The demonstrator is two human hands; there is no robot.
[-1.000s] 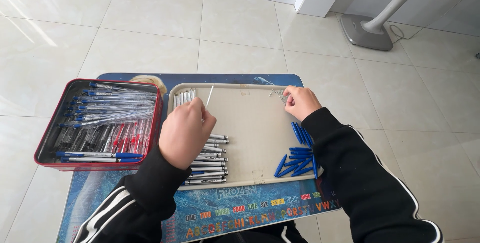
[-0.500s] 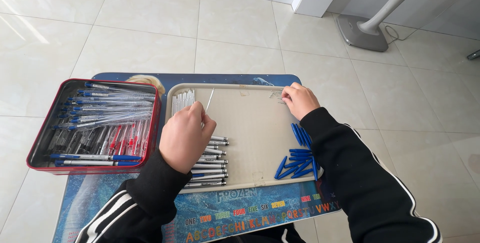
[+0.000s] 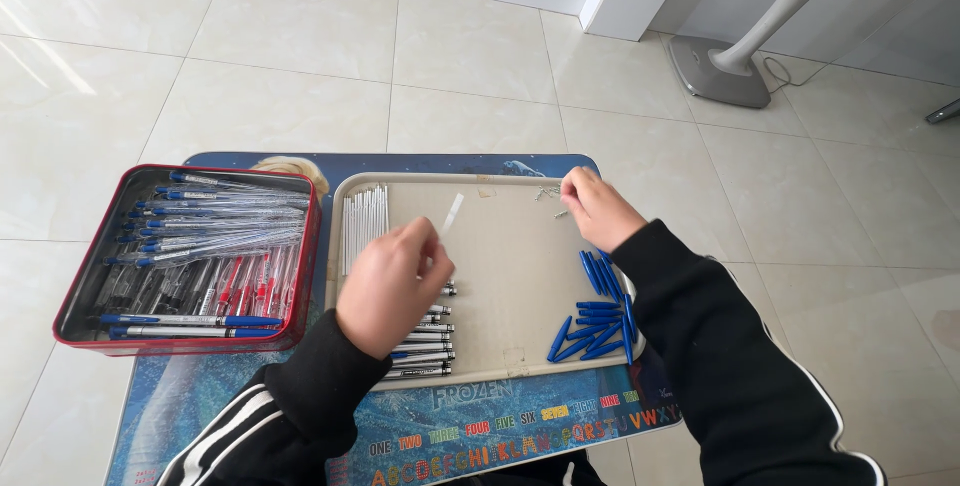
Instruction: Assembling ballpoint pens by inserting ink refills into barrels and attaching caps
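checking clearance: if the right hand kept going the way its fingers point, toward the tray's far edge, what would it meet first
Probably the little heap of small metal bits just past the right hand fingertips, then the far rim of the beige tray. Whether the fingertips already touch the bits is unclear.

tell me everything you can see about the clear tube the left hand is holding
The clear tube is a thin, straight, see-through barrel that looks like plastic, seemingly empty. It is held at its lower end by the fingers of the left hand and tilts up and to the right above the beige tray. Its upper end is free; nothing else touches it.
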